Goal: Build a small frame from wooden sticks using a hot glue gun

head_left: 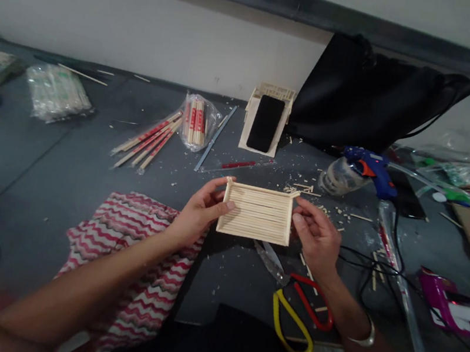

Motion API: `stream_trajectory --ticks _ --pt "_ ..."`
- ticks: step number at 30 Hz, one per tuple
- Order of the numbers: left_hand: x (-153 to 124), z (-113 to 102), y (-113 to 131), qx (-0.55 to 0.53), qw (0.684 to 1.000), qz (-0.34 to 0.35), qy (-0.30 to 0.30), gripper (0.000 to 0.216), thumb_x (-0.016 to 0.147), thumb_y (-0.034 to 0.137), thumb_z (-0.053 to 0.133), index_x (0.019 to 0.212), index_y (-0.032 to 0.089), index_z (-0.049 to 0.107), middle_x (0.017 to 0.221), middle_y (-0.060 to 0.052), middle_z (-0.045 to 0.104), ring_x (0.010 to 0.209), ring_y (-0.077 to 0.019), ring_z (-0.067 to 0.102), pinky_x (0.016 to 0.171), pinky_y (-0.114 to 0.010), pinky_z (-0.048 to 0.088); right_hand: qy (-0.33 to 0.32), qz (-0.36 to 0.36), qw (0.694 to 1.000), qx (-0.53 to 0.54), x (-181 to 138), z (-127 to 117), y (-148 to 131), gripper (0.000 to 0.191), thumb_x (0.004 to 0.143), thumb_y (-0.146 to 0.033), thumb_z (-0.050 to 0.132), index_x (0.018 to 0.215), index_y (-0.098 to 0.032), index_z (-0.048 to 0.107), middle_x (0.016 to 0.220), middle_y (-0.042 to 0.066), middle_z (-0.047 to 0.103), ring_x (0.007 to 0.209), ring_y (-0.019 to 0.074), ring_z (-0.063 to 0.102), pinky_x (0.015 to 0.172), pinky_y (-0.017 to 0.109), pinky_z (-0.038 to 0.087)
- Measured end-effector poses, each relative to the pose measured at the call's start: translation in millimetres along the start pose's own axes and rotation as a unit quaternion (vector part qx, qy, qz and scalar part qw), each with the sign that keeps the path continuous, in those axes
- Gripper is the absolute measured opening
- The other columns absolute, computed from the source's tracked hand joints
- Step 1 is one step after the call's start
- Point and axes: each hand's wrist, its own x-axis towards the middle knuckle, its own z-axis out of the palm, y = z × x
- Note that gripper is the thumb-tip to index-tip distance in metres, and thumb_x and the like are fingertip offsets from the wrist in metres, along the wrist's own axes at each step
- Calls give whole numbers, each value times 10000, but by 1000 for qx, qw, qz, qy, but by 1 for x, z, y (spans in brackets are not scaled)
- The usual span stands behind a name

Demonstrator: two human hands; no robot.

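A small shallow tray made of pale wooden sticks [258, 212] is held up over the workbench, its slatted floor facing me and low walls around its edges. My left hand [200, 209] grips its left side, with the thumb over the front and the fingers partly behind. At the right wall, my right hand [318, 237] has its fingers bent against the upper corner and the thumb beside the edge. Below the tray lie large scissors [295, 316] with one red and one yellow handle, blades partly open.
A phone [265, 122] leans on a stick-built stand [292, 99]. Stick bundles [149, 141] and a striped cloth [146, 287] lie left. To the right are a blue glue gun [372, 168] on a plastic cup [339, 178], black cables, a purple glue gun [443, 298] and stick scraps.
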Motion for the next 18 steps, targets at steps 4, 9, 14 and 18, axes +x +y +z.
stream_trajectory --ticks 4,9,14,18 --pt "0 1 1 4 1000 3 2 683 720 362 910 1311 238 592 1079 -54 790 1013 -257 749 850 -360 623 22 -12 1000 -19 3 -1 1 273 880 -340 684 1115 -228 767 861 29 787 652 152 707 528 248 569" --pt "4 -1 1 -20 999 19 45 731 695 359 932 1306 263 544 1083 -34 779 944 -211 749 806 -316 622 38 -38 991 -125 18 -16 5 201 888 -348 657 993 -236 787 846 39 786 720 183 720 589 279 580" --pt "11 -7 -2 -9 997 34 69 689 733 375 897 1312 257 542 1097 -48 769 992 -226 744 849 -349 629 -18 -60 976 -211 31 -32 21 193 887 -353 625 879 -243 784 808 36 780 650 185 678 638 315 569" --pt "15 -10 -4 2 998 36 54 661 745 395 883 1307 265 560 1082 -51 764 1015 -242 737 863 -376 631 -55 -70 965 -246 30 -27 36 194 897 -346 621 917 -253 790 823 41 765 683 200 670 683 340 562"
